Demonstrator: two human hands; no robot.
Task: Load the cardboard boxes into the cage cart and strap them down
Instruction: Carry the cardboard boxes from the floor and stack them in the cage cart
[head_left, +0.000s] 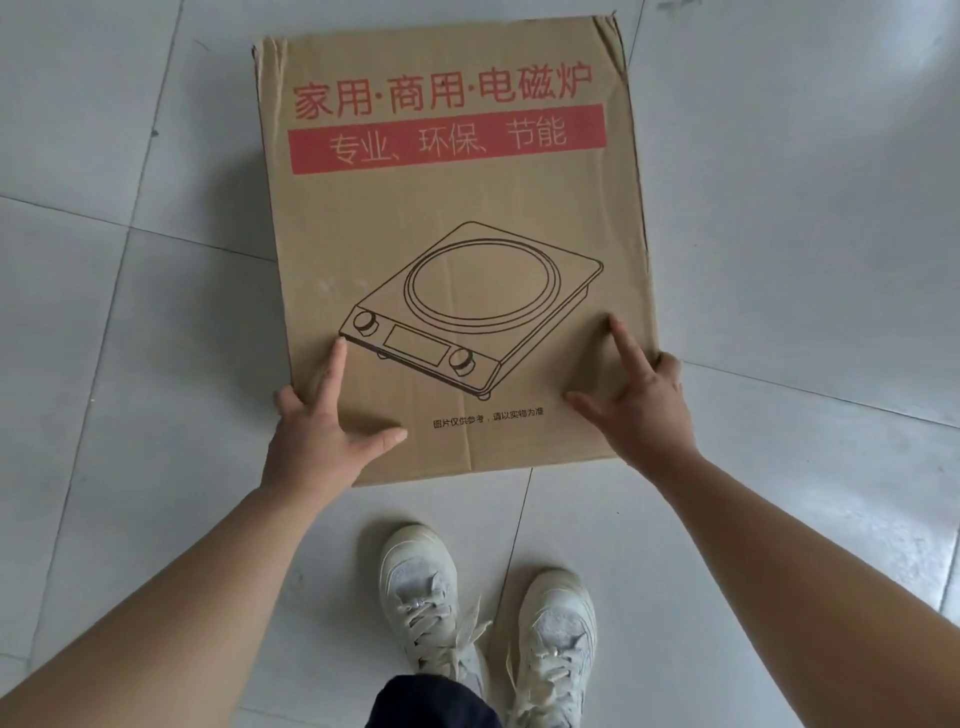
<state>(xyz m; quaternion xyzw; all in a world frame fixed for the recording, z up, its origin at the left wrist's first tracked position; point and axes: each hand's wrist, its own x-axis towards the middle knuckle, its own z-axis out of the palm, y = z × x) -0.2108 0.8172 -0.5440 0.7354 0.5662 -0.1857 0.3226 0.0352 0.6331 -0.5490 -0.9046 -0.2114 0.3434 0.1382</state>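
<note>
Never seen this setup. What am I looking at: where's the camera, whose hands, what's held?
No machine here: a person works bare-handed. The one picture comes from a wide-angle camera worn on the head, looking down. The left hand and right hand each grip a near corner of a flat cardboard box: thumb and forefinger on top, the other fingers wrapped over the side edge. The box bears red Chinese print and a line drawing of a cooktop. Around it are grey floor tiles; nearer, the person's pale sneakers. Whether the box is lifted or lies on the floor, I cannot tell. No cart is in view.
</note>
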